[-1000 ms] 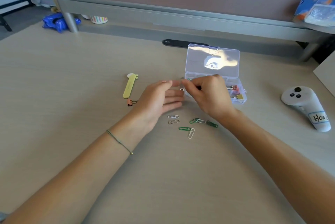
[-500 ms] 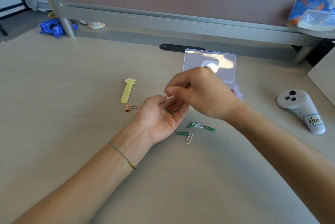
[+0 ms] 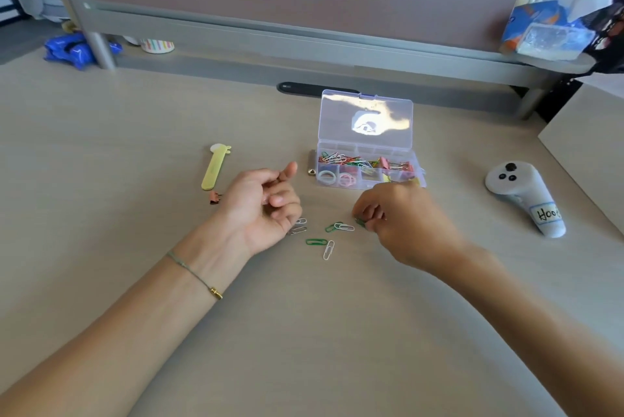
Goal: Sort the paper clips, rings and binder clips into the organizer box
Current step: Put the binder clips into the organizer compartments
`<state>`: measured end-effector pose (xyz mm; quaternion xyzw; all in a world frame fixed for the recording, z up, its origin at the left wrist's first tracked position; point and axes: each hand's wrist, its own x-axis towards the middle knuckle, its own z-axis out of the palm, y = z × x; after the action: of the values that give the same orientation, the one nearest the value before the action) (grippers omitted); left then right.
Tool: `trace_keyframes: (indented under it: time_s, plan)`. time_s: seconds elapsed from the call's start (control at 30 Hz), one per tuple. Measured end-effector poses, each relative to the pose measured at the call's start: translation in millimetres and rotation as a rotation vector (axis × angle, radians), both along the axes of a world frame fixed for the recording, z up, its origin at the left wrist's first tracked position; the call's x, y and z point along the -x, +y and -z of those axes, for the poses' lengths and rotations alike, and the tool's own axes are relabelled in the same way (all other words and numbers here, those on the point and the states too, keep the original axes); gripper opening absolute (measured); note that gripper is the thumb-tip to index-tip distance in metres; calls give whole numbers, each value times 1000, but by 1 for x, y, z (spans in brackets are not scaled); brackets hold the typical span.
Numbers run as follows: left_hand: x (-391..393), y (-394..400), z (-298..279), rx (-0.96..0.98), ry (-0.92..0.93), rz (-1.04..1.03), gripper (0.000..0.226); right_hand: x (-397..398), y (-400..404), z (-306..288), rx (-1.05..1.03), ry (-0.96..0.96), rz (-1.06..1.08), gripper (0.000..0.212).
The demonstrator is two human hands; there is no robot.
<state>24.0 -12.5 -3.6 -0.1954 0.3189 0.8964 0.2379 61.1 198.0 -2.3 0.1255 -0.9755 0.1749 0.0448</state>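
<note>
R hand point(image 3: 401, 224) moved down from L palm to table point(image 3: 135, 146), now pinching green clip point(image 3: 360, 222); L hand point(image 3: 261, 205) loosely curled, grip contents unclear. Sorting continues.

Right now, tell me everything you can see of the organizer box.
The organizer box is small, clear plastic, standing on the desk with its hinged lid upright and open. Dividers split it into compartments: mixed coloured paper clips in the back row, pale rings front left, binder clips to the right. The right hand hides its front right corner; contact cannot be told.
</note>
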Motion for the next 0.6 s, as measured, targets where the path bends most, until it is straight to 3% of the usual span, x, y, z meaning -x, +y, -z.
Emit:
trace_keyframes:
  time_s: [0.23, 0.37, 0.6]
  plan:
    - [5, -5, 3, -36, 0, 43, 32, 5, -11, 4, 155, -44, 2, 32]
    - [8, -9, 3, -72, -1, 23, 29, 7, -10, 3, 72, -86, -14, 33]
    - [9, -14, 2, 38, 35, 57, 33, 7, -23, 16, 26, 84, -114, 15]
